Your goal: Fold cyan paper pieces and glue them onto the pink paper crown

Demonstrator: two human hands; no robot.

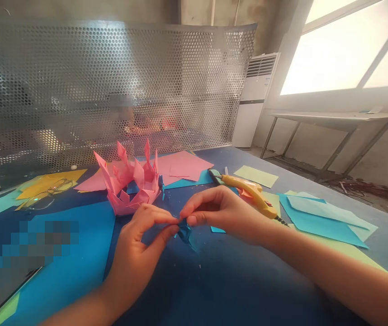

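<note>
Over the middle of the dark blue table, a small folded piece of blue paper (185, 233) is pinched between my two hands. My left hand (146, 231) grips it from the left with thumb and forefinger. From the right, my right hand (219, 208) holds its upper edge, fingertips almost touching those of the left. The lower end of the paper hangs free and looks blurred; its exact shape is partly covered by my fingers. Just behind my left hand stands a pink folded-paper crown (134, 203) with several pointed tips.
A yellow hot glue gun (248, 188) lies behind my right forearm. Blue and green sheets (316, 215) spread at right, pink sheets (187, 164) at the back. Eyeglasses (49, 192) rest on yellow paper at left, near a phone-like device (7, 292). A perforated metal screen (180, 81) borders the table's far side.
</note>
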